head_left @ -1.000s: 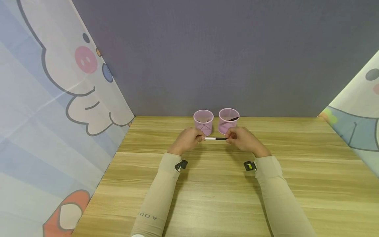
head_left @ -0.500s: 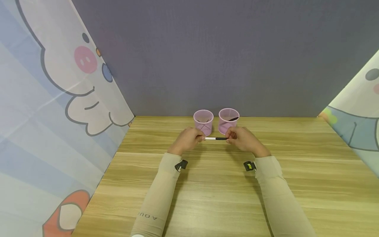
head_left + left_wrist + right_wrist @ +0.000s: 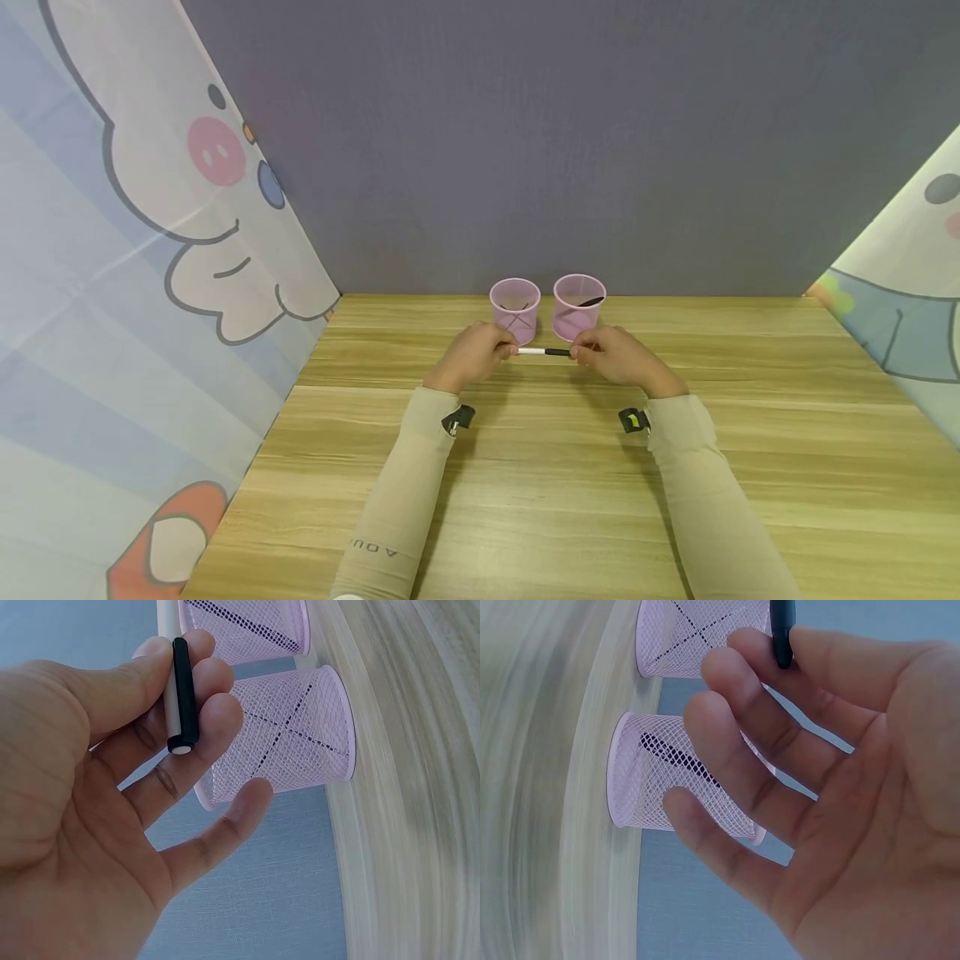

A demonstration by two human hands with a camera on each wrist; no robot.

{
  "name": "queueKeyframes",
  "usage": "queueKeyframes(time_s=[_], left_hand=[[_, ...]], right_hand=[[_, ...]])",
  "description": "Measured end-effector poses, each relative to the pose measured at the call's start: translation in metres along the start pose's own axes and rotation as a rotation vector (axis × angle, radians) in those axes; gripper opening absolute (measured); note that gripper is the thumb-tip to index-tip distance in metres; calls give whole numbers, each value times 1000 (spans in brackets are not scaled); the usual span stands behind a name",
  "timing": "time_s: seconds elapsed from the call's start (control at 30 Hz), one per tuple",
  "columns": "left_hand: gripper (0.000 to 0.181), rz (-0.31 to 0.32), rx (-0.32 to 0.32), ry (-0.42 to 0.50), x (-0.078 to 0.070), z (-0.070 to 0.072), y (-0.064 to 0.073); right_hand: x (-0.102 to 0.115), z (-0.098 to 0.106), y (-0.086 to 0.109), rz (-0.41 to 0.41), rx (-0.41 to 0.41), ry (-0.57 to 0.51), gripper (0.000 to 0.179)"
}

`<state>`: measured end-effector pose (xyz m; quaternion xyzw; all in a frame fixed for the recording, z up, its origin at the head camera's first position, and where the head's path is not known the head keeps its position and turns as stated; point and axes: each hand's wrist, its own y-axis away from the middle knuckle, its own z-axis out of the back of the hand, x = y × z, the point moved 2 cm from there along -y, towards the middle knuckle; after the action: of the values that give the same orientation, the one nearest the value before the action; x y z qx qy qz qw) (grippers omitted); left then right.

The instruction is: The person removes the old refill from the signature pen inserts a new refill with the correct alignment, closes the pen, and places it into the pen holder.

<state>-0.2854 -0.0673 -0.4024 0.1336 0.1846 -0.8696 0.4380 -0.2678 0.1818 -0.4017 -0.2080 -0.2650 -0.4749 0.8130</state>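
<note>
A pen (image 3: 531, 352) with a white body and a black end lies level between both hands, just in front of two pink mesh cups. My left hand (image 3: 472, 354) pinches its white end between thumb and fingers; the left wrist view shows a black clip on that pen (image 3: 184, 697), with the little finger held apart. At the other end, my right hand (image 3: 617, 358) pinches the black part. In the right wrist view the pen's dark tapered tip (image 3: 783, 645) pokes out between thumb and index finger, the other fingers loosely bent.
The left mesh cup (image 3: 498, 322) holds two thin dark sticks that cross. In the right mesh cup (image 3: 564, 323) leans a thicker dark stick (image 3: 592, 302). Both stand on the wooden table (image 3: 555, 500) against a grey back panel (image 3: 570, 150). Cartoon-printed sheets (image 3: 135, 358) flank the table.
My right hand has shifted slightly left along the pen, so less of the black end shows. The left hand and the cups have hardly moved.
</note>
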Motion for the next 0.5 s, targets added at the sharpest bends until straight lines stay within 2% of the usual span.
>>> queueKeyframes(time_s=[0.5], left_hand=[[12, -3, 1, 1, -2, 1, 0]], right_hand=[[1, 1, 0, 10, -17, 31, 10]])
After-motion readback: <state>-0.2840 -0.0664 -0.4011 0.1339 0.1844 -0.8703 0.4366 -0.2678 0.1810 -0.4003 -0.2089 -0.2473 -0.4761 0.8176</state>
